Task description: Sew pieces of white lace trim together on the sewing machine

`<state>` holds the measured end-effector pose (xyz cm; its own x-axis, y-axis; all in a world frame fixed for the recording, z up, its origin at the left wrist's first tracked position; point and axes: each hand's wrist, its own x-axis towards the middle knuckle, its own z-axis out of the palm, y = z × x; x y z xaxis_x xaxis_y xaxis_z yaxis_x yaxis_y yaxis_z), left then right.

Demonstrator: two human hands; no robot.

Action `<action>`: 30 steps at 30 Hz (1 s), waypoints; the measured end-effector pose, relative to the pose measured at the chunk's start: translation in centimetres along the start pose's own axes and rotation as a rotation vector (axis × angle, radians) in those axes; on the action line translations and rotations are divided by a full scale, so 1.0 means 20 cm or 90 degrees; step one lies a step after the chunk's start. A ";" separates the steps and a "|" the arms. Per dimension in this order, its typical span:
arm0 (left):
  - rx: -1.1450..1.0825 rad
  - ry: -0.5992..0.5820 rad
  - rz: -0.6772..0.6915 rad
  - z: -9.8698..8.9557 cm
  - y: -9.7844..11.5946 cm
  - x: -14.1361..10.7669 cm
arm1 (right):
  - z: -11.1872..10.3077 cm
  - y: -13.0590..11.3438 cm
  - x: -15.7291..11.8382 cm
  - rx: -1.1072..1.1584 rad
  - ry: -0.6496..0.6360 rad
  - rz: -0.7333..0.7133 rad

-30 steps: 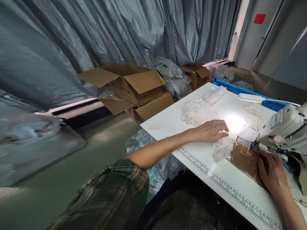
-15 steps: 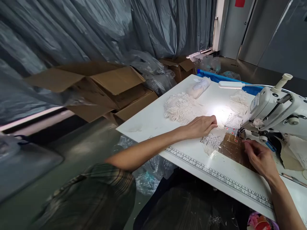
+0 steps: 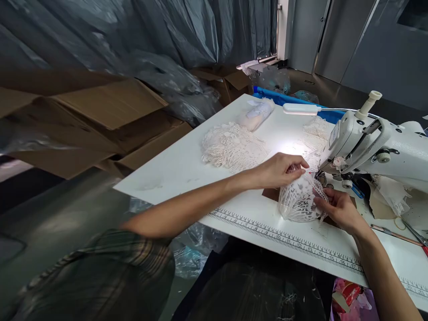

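Note:
A piece of white lace [image 3: 297, 200] lies bunched in front of the needle of a white sewing machine [image 3: 357, 142]. My left hand [image 3: 281, 171] pinches the lace's upper edge, fingers closed, just left of the needle. On the lace's right side, my right hand [image 3: 337, 205] grips the edge between thumb and fingers. Brown tape or board [image 3: 270, 193] on the table shows partly from under the lace. Left of my left hand lies a pile of cream lace [image 3: 232, 145], with a rolled pale bundle [image 3: 257, 115] behind it.
The white table [image 3: 167, 178] carries a printed ruler [image 3: 284, 236] along its front edge. A lamp [image 3: 301, 109] lights the needle area. Scissors [image 3: 416, 234] and a slim tool [image 3: 394, 234] lie at the right. Open cardboard boxes [image 3: 110, 102] and plastic bags stand beyond the table's left edge.
The lace has come over the brown patch, in front of the needle. My right hand, earlier beside the needle, now grips its right edge. The whole view has shifted to the right.

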<state>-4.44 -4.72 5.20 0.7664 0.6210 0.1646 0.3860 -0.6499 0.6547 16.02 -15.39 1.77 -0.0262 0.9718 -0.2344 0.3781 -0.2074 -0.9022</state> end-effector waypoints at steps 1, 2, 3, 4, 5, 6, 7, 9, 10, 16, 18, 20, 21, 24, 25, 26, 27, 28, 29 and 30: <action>0.070 0.017 0.013 -0.01 -0.03 0.02 | -0.01 0.00 0.02 -0.061 0.048 0.026; 0.150 0.023 0.027 -0.01 -0.07 0.05 | -0.01 -0.01 0.04 -0.131 0.096 0.052; 0.231 0.026 0.039 0.00 -0.10 0.06 | -0.02 -0.01 0.05 -0.197 0.135 0.072; 0.304 0.029 0.049 0.01 -0.12 0.08 | -0.02 -0.01 0.07 -0.248 0.159 0.085; 0.360 0.033 0.069 0.04 -0.14 0.09 | -0.02 -0.01 0.08 -0.276 0.168 0.092; 0.392 0.039 0.096 0.07 -0.16 0.09 | -0.02 0.00 0.08 -0.279 0.169 0.096; 0.396 0.041 0.136 0.10 -0.17 0.09 | -0.03 0.01 0.08 -0.264 0.161 0.096; 0.342 0.026 0.234 0.17 -0.18 0.07 | -0.03 0.03 0.07 -0.217 0.152 0.082; 0.305 0.008 0.276 0.19 -0.18 0.06 | -0.03 0.04 0.07 -0.199 0.154 0.068; 0.253 -0.068 0.316 0.26 -0.20 0.01 | 0.03 0.05 0.01 -0.245 0.248 -0.030; 0.253 -0.048 0.322 0.25 -0.21 0.02 | 0.05 0.04 0.00 -0.238 0.263 -0.059; 0.259 0.002 0.333 0.25 -0.22 0.02 | 0.07 0.05 0.00 -0.242 0.274 -0.086; 0.262 0.032 0.335 0.25 -0.22 0.02 | 0.07 0.05 0.00 -0.249 0.277 -0.102; 0.247 0.085 0.353 0.25 -0.20 0.03 | 0.09 0.06 0.00 -0.272 0.277 -0.158; 0.234 0.081 0.368 0.26 -0.19 0.03 | 0.10 0.06 -0.01 -0.282 0.270 -0.174; 0.222 0.070 0.384 0.26 -0.18 0.03 | 0.11 0.06 -0.01 -0.299 0.260 -0.185; 0.213 0.052 0.399 0.27 -0.17 0.03 | 0.12 0.06 -0.01 -0.323 0.248 -0.191; 0.208 0.033 0.408 0.27 -0.17 0.03 | 0.13 0.06 -0.01 -0.352 0.232 -0.195; 0.207 0.014 0.408 0.28 -0.17 0.03 | 0.13 0.05 -0.02 -0.382 0.214 -0.196; 0.210 -0.003 0.398 0.28 -0.17 0.03 | 0.13 0.05 -0.02 -0.408 0.196 -0.198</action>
<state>-2.33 -4.57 -1.12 0.8969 0.0874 0.4335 0.0081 -0.9834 0.1814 13.97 -16.29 0.03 0.0040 0.9816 0.1911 0.8596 0.0942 -0.5022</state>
